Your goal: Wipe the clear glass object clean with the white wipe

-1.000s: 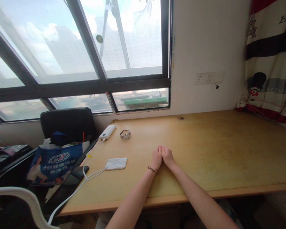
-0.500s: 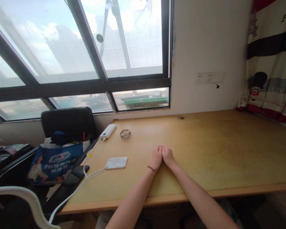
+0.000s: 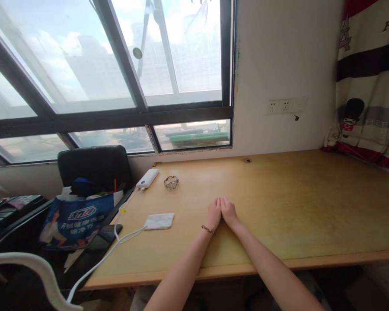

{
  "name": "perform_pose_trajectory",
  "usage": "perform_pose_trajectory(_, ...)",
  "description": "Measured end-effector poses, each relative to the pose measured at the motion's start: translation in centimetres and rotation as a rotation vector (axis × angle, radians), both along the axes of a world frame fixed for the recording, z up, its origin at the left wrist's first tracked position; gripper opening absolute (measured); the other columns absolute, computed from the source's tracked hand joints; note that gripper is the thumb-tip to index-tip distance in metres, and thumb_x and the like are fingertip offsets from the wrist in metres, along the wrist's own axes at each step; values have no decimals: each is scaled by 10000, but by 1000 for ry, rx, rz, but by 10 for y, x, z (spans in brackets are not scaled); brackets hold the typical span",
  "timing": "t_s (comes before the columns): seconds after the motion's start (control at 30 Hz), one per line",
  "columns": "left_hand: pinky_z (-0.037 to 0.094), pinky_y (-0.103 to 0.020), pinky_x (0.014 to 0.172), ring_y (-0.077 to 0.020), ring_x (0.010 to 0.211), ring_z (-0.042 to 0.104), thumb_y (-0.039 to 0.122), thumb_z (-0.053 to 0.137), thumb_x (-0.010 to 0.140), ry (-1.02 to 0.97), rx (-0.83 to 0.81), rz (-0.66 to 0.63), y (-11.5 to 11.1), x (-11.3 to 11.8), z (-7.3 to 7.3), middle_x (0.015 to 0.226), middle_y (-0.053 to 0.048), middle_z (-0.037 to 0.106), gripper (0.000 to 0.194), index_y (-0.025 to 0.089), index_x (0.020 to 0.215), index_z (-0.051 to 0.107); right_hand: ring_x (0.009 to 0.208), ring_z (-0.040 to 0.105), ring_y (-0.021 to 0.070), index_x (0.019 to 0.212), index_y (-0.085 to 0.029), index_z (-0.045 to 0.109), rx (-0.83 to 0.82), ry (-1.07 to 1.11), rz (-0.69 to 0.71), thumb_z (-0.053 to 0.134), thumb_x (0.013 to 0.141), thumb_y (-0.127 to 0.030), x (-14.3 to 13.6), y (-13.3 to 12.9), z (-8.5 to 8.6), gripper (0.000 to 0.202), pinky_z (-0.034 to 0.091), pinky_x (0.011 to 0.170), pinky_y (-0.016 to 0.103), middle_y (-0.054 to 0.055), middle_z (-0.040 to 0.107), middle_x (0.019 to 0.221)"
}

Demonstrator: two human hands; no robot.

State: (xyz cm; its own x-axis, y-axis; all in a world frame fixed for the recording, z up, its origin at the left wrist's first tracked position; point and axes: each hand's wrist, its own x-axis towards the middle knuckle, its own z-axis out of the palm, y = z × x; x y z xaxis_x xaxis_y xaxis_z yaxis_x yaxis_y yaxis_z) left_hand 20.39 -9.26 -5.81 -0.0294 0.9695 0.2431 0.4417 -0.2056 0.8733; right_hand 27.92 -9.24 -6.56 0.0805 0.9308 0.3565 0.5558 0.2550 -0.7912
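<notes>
My left hand [image 3: 214, 212], with a braided bracelet [image 3: 208, 229] at its wrist, rests on the wooden table [image 3: 294, 207]. Pressed against it side by side is my right hand [image 3: 228, 211]. Both are closed, fingers curled under and hidden, so anything inside them cannot be seen. To their left lies a white flat pouch [image 3: 160, 221] with a white cable running to it. Farther back are a silvery ring-shaped bracelet [image 3: 171, 182] and a white power bank [image 3: 148, 178] with a cable plugged in.
A black chair [image 3: 95, 166] holding a blue bag [image 3: 76, 220] stands left of the table. A white curved tube [image 3: 29, 261] crosses the lower left. Behind are a window, a wall socket [image 3: 285, 105] and a curtain [image 3: 369, 86] at right.
</notes>
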Motion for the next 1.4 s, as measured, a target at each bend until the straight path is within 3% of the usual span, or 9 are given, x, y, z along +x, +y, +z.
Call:
perform_pose_trajectory(1.1, 336, -225, 546, -116, 564, 464, 287, 295, 833, -11, -8, 14, -3, 1, 4, 603, -20, 536, 316, 159, 610, 478, 523, 490, 130, 624, -175, 478, 0, -14, -2, 243, 834, -282, 0, -1, 1, 333, 312, 511, 230, 38, 561, 579)
perform_pose_trajectory(1.27, 340, -222, 539, -117, 562, 474, 280, 287, 838, 19, -16, -2, -3, 0, 7, 603, -24, 541, 326, 157, 613, 488, 532, 500, 131, 627, -172, 490, -4, -10, -7, 249, 832, -284, 1, -1, 1, 335, 326, 513, 227, 46, 575, 589)
perform_pose_trajectory(1.4, 380, -240, 581, -133, 599, 510, 287, 294, 843, 170, 25, -37, -3, -7, 13, 643, -39, 570, 318, 159, 690, 542, 539, 518, 127, 628, -175, 493, 6, 34, -3, 270, 826, -292, 1, -3, 3, 320, 352, 510, 218, 42, 582, 592)
